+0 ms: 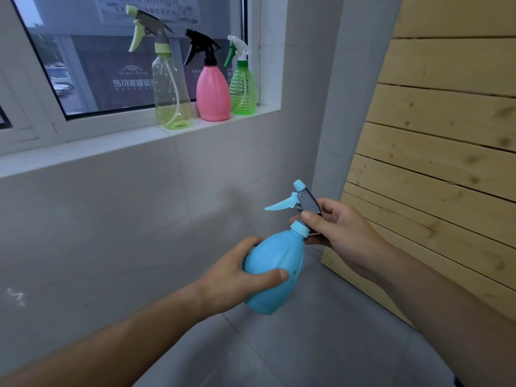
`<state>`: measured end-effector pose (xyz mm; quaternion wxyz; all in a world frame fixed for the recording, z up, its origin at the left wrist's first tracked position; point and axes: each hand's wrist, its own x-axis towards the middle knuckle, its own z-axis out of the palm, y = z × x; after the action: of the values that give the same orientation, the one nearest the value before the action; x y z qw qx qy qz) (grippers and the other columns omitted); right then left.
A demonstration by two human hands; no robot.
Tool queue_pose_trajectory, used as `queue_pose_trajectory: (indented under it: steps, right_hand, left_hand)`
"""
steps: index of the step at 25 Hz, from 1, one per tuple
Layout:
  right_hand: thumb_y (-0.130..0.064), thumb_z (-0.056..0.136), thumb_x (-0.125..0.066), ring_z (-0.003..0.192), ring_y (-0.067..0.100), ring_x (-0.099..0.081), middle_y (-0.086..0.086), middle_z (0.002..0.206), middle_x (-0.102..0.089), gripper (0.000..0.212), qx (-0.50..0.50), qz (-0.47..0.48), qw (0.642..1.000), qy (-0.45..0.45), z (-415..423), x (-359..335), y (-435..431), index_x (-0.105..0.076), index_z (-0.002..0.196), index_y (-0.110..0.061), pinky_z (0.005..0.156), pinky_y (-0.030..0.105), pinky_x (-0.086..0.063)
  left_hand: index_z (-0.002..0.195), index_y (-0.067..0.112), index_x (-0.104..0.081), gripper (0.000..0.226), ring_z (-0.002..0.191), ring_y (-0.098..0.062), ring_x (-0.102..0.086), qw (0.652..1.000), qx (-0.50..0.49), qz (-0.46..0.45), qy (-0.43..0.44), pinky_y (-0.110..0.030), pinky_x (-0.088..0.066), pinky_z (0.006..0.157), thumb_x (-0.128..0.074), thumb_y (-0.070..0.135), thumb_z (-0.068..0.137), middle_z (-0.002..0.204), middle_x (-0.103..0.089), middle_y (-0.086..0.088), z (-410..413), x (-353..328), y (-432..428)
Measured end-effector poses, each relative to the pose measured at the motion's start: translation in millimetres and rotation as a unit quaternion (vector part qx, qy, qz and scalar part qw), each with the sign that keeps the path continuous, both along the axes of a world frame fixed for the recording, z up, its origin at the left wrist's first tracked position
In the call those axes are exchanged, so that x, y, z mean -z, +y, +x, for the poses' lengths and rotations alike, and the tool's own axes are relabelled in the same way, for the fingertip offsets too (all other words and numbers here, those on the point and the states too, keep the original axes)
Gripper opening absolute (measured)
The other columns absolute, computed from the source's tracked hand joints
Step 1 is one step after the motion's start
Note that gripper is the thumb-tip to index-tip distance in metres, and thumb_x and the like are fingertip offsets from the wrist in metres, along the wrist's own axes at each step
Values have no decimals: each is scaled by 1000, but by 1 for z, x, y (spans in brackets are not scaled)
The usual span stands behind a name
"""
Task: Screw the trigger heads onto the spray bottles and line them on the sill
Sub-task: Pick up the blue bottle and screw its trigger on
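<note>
Left hand (237, 277) grips the blue bottle (275, 272), right hand (337, 233) pinches its trigger head (300, 202); three bottles stand at the white sill (83, 152)'s right end.

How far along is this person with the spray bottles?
Three look done: the yellow-green bottle, the pink bottle and the green bottle stand in a row on the sill, heads on. In hand: the left hand grips the blue bottle while the right hand holds its trigger head at the neck. Left: finishing it and setting it down.
</note>
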<state>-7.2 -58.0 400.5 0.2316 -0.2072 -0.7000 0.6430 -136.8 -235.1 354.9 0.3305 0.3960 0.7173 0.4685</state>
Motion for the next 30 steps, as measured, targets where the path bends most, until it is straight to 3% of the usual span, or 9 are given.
queue_pose_trajectory:
  steps: [2, 5, 8, 12, 16, 20, 23, 27, 30]
  right_hand:
    - [-13, 93, -61, 97, 19, -73, 10, 104, -76, 24, -28, 7, 1000, -5, 1, 0, 1, -63, 117, -14, 80, 31, -58]
    - [-5, 91, -61, 100, 18, -71, 12, 109, -74, 32, -64, -13, 998, 3, 0, 0, 1, -61, 121, -16, 81, 31, -57]
    - [1, 91, -58, 97, 18, -71, 14, 109, -73, 35, -82, -50, 995, 22, 0, 1, 2, -59, 123, -11, 79, 27, -57]
    - [5, 90, -56, 98, 17, -71, 21, 115, -68, 37, -98, -105, 988, 51, -2, -1, 2, -57, 126, -6, 77, 25, -57]
    - [4, 88, -59, 98, 20, -69, 16, 109, -70, 33, -161, -106, 980, 50, 4, -5, 10, -60, 119, -5, 83, 27, -56]
    - [1, 83, -62, 100, 19, -69, 14, 107, -70, 28, -193, -119, 974, 30, 10, -8, 15, -63, 111, -5, 84, 26, -55]
    - [-1, 84, -60, 102, 19, -68, 16, 112, -66, 32, -224, -115, 968, 18, 11, -9, 16, -60, 116, -4, 85, 27, -54]
    - [1, 86, -61, 102, 18, -68, 18, 114, -63, 30, -198, -108, 973, 38, 9, -9, 12, -60, 115, -5, 87, 28, -55]
    - [3, 89, -59, 101, 20, -68, 15, 108, -64, 28, -172, -92, 980, 23, 9, -7, 10, -62, 116, -2, 85, 27, -56]
  left_hand:
    - [122, 36, -63, 51, 97, -7, -74, 1000, 1, 1, -31, -26, -63, 81, -85, 43, 77, 112, -74, 10, -1, 0, -1]
    - [124, 33, -65, 60, 104, -17, -76, 996, 0, 4, -94, -44, -62, 94, -82, 52, 70, 116, -77, 3, -3, -1, -3]
    - [128, 30, -67, 65, 110, -24, -75, 990, 15, -7, -137, -50, -56, 102, -76, 57, 70, 119, -78, -1, -2, -3, -4]
    - [118, 25, -75, 59, 105, -26, -75, 980, 31, -11, -198, -45, -55, 98, -70, 59, 69, 117, -79, -8, 1, -5, -6]
    - [115, 20, -75, 63, 100, -25, -75, 974, 49, -17, -222, -43, -56, 95, -68, 59, 66, 120, -77, -16, 2, -7, -8]
    - [119, 17, -72, 66, 97, -25, -75, 972, 70, -15, -224, -42, -57, 93, -67, 58, 67, 113, -78, -12, 0, -6, -9]
    - [112, 20, -75, 61, 93, -22, -77, 969, 82, -16, -232, -37, -60, 86, -66, 57, 66, 108, -80, -10, 0, -3, -11]
    - [118, 21, -74, 64, 100, -24, -76, 967, 70, -16, -245, -41, -57, 94, -66, 59, 67, 115, -79, -11, 2, 0, -9]
    - [121, 27, -72, 61, 103, -26, -75, 979, 55, -3, -196, -43, -58, 94, -70, 57, 69, 117, -78, -8, 3, -2, -6]
